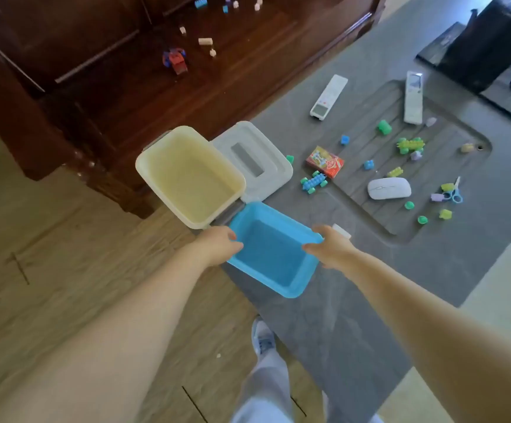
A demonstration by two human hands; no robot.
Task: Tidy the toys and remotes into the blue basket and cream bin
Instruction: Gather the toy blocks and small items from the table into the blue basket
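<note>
Gripping the blue basket [274, 250] by opposite rims: left hand [217, 244] and right hand [330, 247] each curl over an edge, nothing else held. Basket sits empty at the bench [355, 315] corner, touching the empty cream bin [190, 178]. Best keep it level and park it nearer the toy blocks [410, 145] and remotes [329, 97]. No legible writing; the red box [324, 161] print is blurred.

Soft, even daylight, moderately bright; no hard shadows. Whole frame slightly soft, fine detail smeared. Pale glare washed grey table [370, 270] near right edge. Dark wooden cabinet [95, 71] at upper left underexposed. Wide-angle distortion bent floor planks [49, 239] and stretched forearms toward lower corners.
</note>
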